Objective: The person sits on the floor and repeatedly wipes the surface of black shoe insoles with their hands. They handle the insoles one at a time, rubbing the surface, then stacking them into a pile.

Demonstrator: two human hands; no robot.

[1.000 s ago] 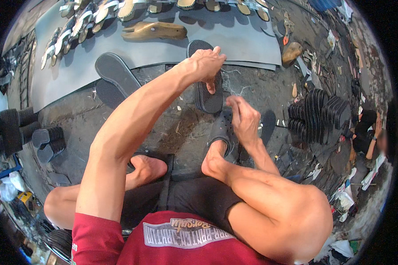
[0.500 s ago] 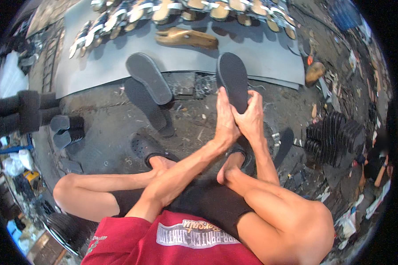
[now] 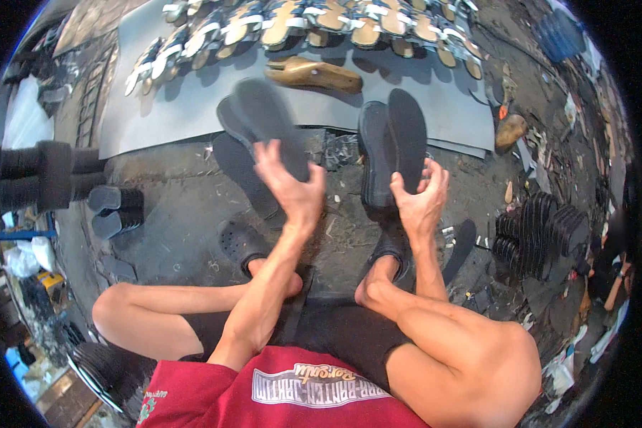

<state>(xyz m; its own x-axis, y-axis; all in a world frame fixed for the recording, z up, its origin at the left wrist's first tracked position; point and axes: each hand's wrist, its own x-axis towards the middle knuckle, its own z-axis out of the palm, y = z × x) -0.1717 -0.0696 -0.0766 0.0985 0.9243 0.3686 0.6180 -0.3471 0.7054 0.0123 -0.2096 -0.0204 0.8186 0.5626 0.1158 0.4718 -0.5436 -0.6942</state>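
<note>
My left hand (image 3: pixel 292 189) is closed around the heel end of a dark shoe sole (image 3: pixel 269 107), which is smeared by motion. It overlaps a second sole (image 3: pixel 230 120) behind it, and another black sole (image 3: pixel 239 167) lies on the ground below. My right hand (image 3: pixel 421 200) grips the lower end of a black textured sole (image 3: pixel 408 135) between thumb and fingers, tilted on its edge. Touching or just overlapping its left side is a thick black sole (image 3: pixel 373 153); whether that one is held too, I cannot tell.
Rows of sandals (image 3: pixel 285 25) stand on a grey sheet (image 3: pixel 171 118) ahead, with a wooden shoe last (image 3: pixel 314 75) before them. Stacked black soles (image 3: pixel 538 232) lie at right, more soles (image 3: pixel 114 210) at left. Scraps litter the right side.
Both hands were together on one sole at the right. My left hand has moved left and taken hold of a sole there. The right hand now has its sole beside another one.
</note>
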